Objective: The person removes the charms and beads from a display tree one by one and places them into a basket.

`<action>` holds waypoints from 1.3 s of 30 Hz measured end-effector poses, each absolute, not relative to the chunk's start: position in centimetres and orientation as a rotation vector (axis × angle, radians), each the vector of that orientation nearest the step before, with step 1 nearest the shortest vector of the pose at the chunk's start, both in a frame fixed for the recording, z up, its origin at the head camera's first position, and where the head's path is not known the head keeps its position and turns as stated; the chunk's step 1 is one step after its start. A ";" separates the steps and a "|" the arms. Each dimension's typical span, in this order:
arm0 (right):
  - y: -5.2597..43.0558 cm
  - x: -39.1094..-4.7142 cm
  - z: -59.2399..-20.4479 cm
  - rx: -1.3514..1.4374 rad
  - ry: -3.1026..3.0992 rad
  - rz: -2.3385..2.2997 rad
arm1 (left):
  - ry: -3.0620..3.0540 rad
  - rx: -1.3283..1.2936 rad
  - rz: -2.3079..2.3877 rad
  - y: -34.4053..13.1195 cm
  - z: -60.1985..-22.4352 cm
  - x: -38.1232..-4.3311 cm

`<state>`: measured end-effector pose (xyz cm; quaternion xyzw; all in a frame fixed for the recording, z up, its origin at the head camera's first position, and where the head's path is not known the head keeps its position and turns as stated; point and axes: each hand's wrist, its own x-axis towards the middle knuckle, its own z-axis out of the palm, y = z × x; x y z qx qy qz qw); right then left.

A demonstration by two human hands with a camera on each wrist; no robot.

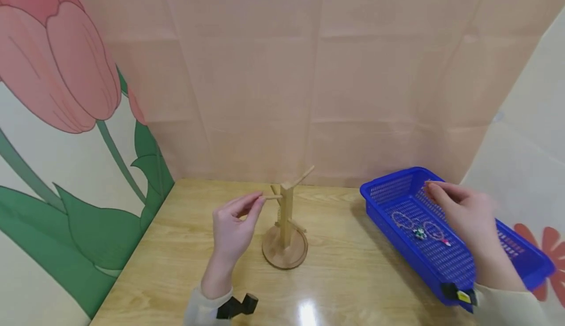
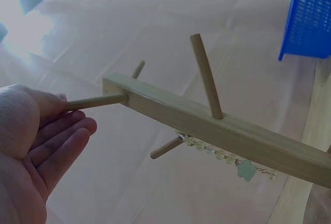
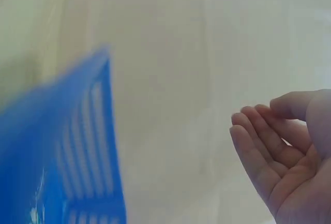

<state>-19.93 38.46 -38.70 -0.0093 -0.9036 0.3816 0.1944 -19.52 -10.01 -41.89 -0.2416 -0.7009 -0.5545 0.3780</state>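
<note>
My left hand pinches the end of an upper peg on a wooden stand, its other fingers loosely extended. This stand has a square post, several slanted pegs and a round base. From one peg hangs a bracelet of clear, pale beads with a green charm. Above the blue basket is my right hand, thumb and index fingertips together. A reddish patch shows at those fingertips in the head view; I cannot tell whether they hold something. Bracelets with small charms lie inside the basket.
The stand is on a light wooden table. Behind it hangs a creased pinkish-beige cloth. A panel with a large printed tulip borders the left side, and a white flowered panel the right.
</note>
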 end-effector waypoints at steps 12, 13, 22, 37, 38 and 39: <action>27.5 -19.8 -40.8 0.141 -2.315 1.352 | -1.681 -0.509 -1.788 -9.3 -42.8 -20.2; 27.0 -19.9 -41.1 0.143 -2.303 1.385 | -1.682 -0.496 -1.804 -9.3 -42.8 -20.2; 24.5 -20.7 -42.3 0.181 -2.225 1.562 | -1.671 -0.438 -1.894 -9.2 -42.5 -19.7; 23.2 -20.8 -42.5 0.194 -2.241 1.619 | -1.671 -0.524 -1.804 -9.3 -42.5 -19.7; 23.2 -20.8 -42.6 0.193 -2.247 1.621 | -1.675 -0.524 -1.797 -9.3 -42.5 -19.7; 23.1 -20.8 -42.7 0.195 -2.255 1.622 | -1.677 -0.520 -1.792 -9.4 -42.6 -19.7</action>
